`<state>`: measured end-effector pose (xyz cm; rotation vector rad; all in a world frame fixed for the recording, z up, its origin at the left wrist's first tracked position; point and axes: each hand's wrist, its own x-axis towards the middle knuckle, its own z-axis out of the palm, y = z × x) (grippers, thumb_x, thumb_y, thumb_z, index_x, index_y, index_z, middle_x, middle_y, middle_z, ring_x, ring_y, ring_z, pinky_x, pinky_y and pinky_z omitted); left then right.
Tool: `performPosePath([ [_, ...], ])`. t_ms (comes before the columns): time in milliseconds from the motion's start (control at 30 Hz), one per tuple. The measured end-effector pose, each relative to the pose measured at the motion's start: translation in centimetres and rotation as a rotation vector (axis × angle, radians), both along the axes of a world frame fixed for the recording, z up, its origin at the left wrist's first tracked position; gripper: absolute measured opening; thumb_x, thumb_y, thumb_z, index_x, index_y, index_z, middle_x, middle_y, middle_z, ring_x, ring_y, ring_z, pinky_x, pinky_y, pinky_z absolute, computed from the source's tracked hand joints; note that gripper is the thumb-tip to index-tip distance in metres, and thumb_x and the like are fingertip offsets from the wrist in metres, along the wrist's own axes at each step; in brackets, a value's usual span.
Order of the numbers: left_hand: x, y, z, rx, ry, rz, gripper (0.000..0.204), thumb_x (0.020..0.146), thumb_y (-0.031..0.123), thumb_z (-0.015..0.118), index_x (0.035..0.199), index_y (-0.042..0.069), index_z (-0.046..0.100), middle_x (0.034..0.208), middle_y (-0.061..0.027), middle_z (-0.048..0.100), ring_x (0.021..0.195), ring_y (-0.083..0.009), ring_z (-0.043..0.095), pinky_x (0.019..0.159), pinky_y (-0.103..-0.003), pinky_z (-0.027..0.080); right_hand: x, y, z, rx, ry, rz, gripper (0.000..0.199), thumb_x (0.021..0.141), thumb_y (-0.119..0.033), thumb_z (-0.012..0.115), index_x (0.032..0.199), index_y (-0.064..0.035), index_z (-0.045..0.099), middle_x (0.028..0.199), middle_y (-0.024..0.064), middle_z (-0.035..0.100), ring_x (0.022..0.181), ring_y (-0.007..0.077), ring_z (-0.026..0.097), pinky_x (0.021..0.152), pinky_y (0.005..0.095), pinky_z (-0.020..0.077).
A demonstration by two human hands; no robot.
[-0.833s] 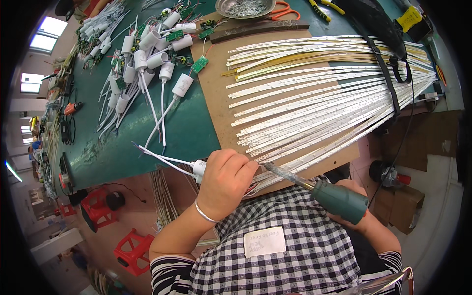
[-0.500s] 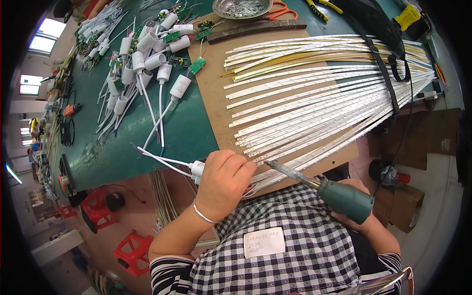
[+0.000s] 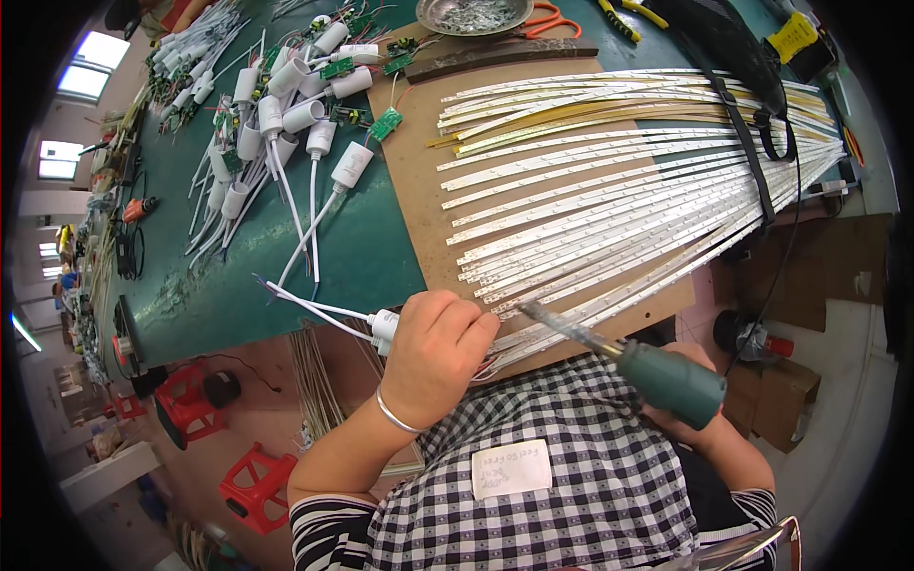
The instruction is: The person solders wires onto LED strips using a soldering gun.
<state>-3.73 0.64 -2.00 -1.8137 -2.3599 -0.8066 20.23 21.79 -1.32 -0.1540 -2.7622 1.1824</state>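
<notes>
My left hand (image 3: pixel 440 347) is closed at the near edge of the board, its fingertips by the ends of the nearest white LED strips (image 3: pixel 590 252). A white cylindrical housing (image 3: pixel 385 326) with white cables pokes out on the left of that fist, and thin red wires show under the fingers. What the fingertips pinch is hidden. My right hand (image 3: pixel 672 426) is wrapped round the green handle of a soldering iron (image 3: pixel 674 388). Its grey tip, slightly blurred, hangs over the strip ends just right of my left hand. Whether it touches a strip I cannot tell.
A brown board (image 3: pixel 409 171) lies on the green table (image 3: pixel 371 276). Several white housings (image 3: pixel 305 116) with circuit boards are heaped left. A metal bowl (image 3: pixel 473 17), orange scissors (image 3: pixel 552 21) and a dark bar (image 3: pixel 505 61) lie behind. A black strap (image 3: pixel 747 152) crosses the strips.
The soldering iron's tip has shifted slightly up and away from my left fingertips, with the handle moving a little right. My left hand has hardly moved.
</notes>
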Motion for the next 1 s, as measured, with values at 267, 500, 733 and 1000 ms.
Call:
performPosePath([
  [267, 0.0, 0.0, 0.4, -0.030, -0.017, -0.008, 0.019, 0.065, 0.003, 0.066, 0.084, 0.006, 0.065, 0.079, -0.0033, 0.058, 0.081, -0.0238, 0.054, 0.072, -0.037, 0.043, 1.5, -0.6, 0.5, -0.538, -0.161, -0.333, 0.046, 0.069, -0.018, 0.080, 0.108, -0.0011, 0.062, 0.109, 0.0119, 0.060, 0.094, 0.0254, 0.062, 0.083, 0.0343, 0.0493],
  [500, 0.0, 0.0, 0.4, -0.045, -0.028, -0.006, 0.021, 0.065, 0.002, 0.066, 0.085, 0.007, 0.065, 0.080, -0.0037, 0.058, 0.081, -0.0245, 0.054, 0.073, -0.037, 0.043, 1.3, -0.2, 0.3, -0.358, -0.148, -0.191, 0.051, 0.068, -0.015, 0.081, 0.111, 0.0004, 0.059, 0.106, 0.0111, 0.063, 0.095, 0.0231, 0.063, 0.084, 0.0329, 0.0490],
  [733, -0.1, 0.0, 0.5, -0.049, -0.020, -0.009, 0.019, 0.067, 0.002, 0.067, 0.085, 0.007, 0.065, 0.080, -0.0036, 0.059, 0.081, -0.0243, 0.054, 0.073, -0.037, 0.043, 0.6, 0.3, 0.9, -0.135, -0.112, -0.089, 0.053, 0.067, -0.015, 0.082, 0.111, 0.0003, 0.059, 0.108, 0.0118, 0.061, 0.095, 0.0236, 0.062, 0.085, 0.0327, 0.0485],
  [1000, -0.2, 0.1, 0.5, -0.041, -0.015, -0.003, 0.018, 0.067, 0.002, 0.068, 0.084, 0.007, 0.065, 0.079, -0.0034, 0.059, 0.080, -0.0241, 0.054, 0.072, -0.037, 0.043, 0.4, 0.3, 1.2, -0.106, -0.114, -0.089, 0.051, 0.068, -0.016, 0.081, 0.111, -0.0002, 0.059, 0.108, 0.0117, 0.061, 0.095, 0.0239, 0.062, 0.085, 0.0327, 0.0486],
])
